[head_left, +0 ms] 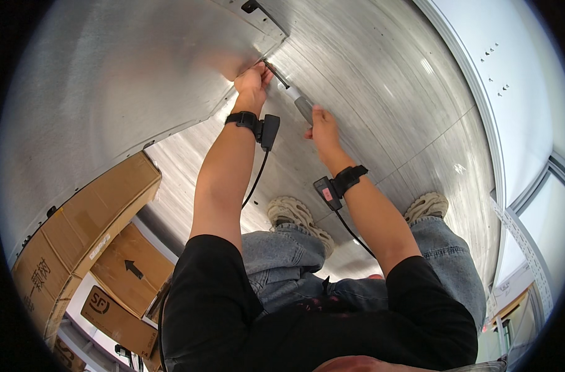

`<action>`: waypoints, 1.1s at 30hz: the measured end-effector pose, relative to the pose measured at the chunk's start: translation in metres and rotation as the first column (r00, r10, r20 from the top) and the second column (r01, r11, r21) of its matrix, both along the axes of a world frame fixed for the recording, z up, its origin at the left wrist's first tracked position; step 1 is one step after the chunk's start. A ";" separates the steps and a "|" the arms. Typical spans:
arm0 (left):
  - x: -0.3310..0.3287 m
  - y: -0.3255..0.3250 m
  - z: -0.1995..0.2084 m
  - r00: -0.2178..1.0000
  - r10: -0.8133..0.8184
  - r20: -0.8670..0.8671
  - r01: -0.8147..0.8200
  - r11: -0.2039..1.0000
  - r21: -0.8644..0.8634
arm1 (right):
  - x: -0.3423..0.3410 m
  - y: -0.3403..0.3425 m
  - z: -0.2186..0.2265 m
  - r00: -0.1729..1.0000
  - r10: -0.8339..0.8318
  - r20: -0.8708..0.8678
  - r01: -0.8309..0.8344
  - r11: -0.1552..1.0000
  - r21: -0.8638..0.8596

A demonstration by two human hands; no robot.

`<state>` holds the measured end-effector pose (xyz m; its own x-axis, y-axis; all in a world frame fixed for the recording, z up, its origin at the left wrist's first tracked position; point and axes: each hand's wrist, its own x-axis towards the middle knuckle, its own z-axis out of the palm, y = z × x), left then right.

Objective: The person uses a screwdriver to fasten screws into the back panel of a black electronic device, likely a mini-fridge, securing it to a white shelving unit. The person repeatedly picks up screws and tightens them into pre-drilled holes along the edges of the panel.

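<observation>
A screwdriver (pixel 302 105) with a grey handle and a dark thin shaft is gripped in my right hand (pixel 324 129). Its shaft slants up and left toward the lower edge of a large silvery metal panel (pixel 140 68). At that edge my left hand (pixel 253 80) is closed, fingertips pinched beside the tip of the shaft. What lies between those fingertips is too small and covered to make out. The tip's exact contact with the panel is hidden too.
Cardboard boxes (pixel 130 270) stack at the left below the panel. A white panel (pixel 512 80) on the right carries several small dark bits. Black straps with small boxes and cables sit on both wrists. My shoes (pixel 298 217) rest on the grey plank floor (pixel 382 93).
</observation>
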<state>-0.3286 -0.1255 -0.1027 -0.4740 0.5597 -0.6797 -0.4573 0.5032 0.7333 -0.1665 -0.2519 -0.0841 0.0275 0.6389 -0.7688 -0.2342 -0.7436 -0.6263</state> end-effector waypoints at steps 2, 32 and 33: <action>0.000 0.000 0.000 1.000 -0.003 0.005 0.003 1.000 -0.006 | -0.007 -0.001 0.003 0.992 0.006 0.130 -0.012 0.999 0.046; 0.002 0.001 0.001 1.000 0.007 0.018 -0.007 1.000 -0.028 | -0.008 -0.006 -0.024 0.948 0.057 0.312 -0.107 0.984 0.145; -0.002 0.000 -0.002 1.000 0.020 0.018 -0.019 0.999 -0.034 | -0.005 -0.001 -0.003 0.986 0.021 0.167 -0.032 0.997 0.067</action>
<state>-0.3301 -0.1258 -0.1048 -0.4716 0.5271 -0.7069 -0.4806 0.5185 0.7072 -0.1716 -0.2533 -0.0875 0.1334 0.6923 -0.7092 -0.1038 -0.7019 -0.7047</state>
